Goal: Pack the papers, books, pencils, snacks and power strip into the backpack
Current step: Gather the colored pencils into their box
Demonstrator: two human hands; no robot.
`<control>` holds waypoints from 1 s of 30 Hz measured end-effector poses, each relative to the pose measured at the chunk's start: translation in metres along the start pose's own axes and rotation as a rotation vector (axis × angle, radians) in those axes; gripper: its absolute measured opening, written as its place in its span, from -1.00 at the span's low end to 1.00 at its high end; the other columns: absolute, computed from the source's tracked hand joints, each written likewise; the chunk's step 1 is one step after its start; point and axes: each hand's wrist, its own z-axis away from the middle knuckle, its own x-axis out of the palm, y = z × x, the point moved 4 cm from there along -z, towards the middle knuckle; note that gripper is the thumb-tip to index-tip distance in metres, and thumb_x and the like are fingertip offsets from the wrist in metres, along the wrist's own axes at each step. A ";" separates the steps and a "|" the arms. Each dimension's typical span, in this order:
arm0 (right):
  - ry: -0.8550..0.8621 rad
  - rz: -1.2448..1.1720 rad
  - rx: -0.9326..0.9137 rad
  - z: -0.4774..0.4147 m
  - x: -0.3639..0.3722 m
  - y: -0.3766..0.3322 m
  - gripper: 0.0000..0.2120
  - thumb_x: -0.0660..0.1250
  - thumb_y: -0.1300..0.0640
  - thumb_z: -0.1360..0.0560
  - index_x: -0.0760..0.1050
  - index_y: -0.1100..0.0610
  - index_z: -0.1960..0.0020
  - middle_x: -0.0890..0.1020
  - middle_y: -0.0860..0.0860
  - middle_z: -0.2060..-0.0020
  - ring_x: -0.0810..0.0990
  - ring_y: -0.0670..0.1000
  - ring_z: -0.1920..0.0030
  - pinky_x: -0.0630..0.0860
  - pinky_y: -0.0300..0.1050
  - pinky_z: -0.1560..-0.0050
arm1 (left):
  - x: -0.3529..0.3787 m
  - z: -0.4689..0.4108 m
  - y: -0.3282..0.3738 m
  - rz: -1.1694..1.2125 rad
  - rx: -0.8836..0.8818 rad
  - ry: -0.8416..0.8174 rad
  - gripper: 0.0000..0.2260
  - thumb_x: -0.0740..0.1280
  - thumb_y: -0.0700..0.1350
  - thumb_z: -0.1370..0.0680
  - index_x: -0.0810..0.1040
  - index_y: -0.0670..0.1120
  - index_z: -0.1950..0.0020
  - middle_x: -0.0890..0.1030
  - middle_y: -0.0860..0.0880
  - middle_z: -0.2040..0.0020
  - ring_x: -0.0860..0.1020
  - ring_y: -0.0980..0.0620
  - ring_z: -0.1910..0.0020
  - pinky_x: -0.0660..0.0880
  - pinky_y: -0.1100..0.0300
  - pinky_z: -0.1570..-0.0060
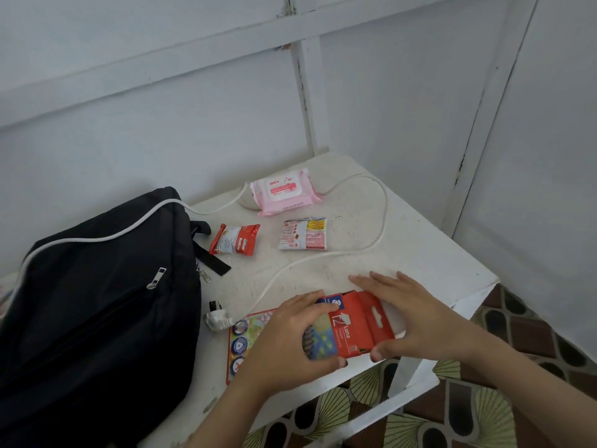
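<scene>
L hand (290, 334) grips the red cardboard pencil box (352, 328) from its left end, fingers curled over the far edge and thumb on the near edge. R hand (410, 318) lies flat on the box's right end w/ fingers straight and spread, reaching past it over the table, thumb against the near corner. It touches the box but isn't wrapped round it. The box sits near the front edge of the white table (420, 253), its hanger flap up, on top of a colourful red-bordered printed sheet or thin book (245, 337) - can't tell which.

Just left of that lies a white plug (216, 320). Its white cable (323, 253) loops out to the right, runs behind a pink wet-wipes pack (284, 192) at the back and goes on across the top of the black fabric backpack (97, 302). The backpack lies on the table's left side, zips towards the camera.

Btw the wipes and the hands sit two snack packs, apart from each other - a red-and-white snack packet (234, 244) close to the backpack and a white, red and yellow snack packet (303, 234) to its right.

Patterned brown-and-green floor tiles (484, 399) show below the table.
</scene>
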 end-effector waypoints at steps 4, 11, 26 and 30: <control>-0.019 0.211 0.028 0.001 0.003 0.013 -0.07 0.02 -0.60 -0.23 -0.41 -0.31 -0.38 -0.35 -0.23 -0.43 -0.50 -0.25 -0.37 -0.59 -0.14 -0.31 | -0.002 0.003 0.001 -0.102 0.022 -0.051 -0.29 0.41 0.35 -0.29 0.05 0.48 -0.29 0.04 0.43 -0.35 0.04 0.35 -0.37 0.07 0.23 -0.41; -0.132 0.316 0.002 -0.005 0.005 0.016 -0.16 -0.19 -0.62 -0.20 -0.44 -0.36 -0.34 -0.51 -0.17 -0.35 -0.66 -0.16 -0.27 -0.75 -0.09 -0.09 | -0.006 0.007 -0.005 -0.138 -0.010 0.041 -0.10 0.39 0.38 -0.27 0.08 0.15 -0.49 0.16 0.34 -0.22 0.14 0.38 -0.23 0.11 0.42 -0.26; -0.145 0.258 0.004 -0.016 0.011 -0.002 -0.15 -0.02 -0.60 -0.19 -0.45 -0.44 -0.28 -0.48 -0.19 -0.36 -0.64 -0.19 -0.28 -0.77 -0.14 -0.08 | -0.003 0.006 -0.007 -0.141 -0.013 0.039 -0.12 0.39 0.40 -0.26 0.18 0.11 -0.47 0.17 0.34 -0.28 0.11 0.41 -0.26 0.02 0.53 -0.20; -0.055 0.090 -0.031 -0.011 0.014 -0.018 0.03 0.27 -0.51 -0.21 -0.44 -0.41 -0.34 -0.30 -0.29 -0.43 -0.42 -0.26 -0.41 -0.60 -0.08 -0.31 | -0.003 0.009 -0.007 -0.120 -0.010 0.045 -0.14 0.42 0.38 -0.24 0.22 0.14 -0.45 0.17 0.34 -0.30 0.13 0.37 -0.29 0.07 0.42 -0.29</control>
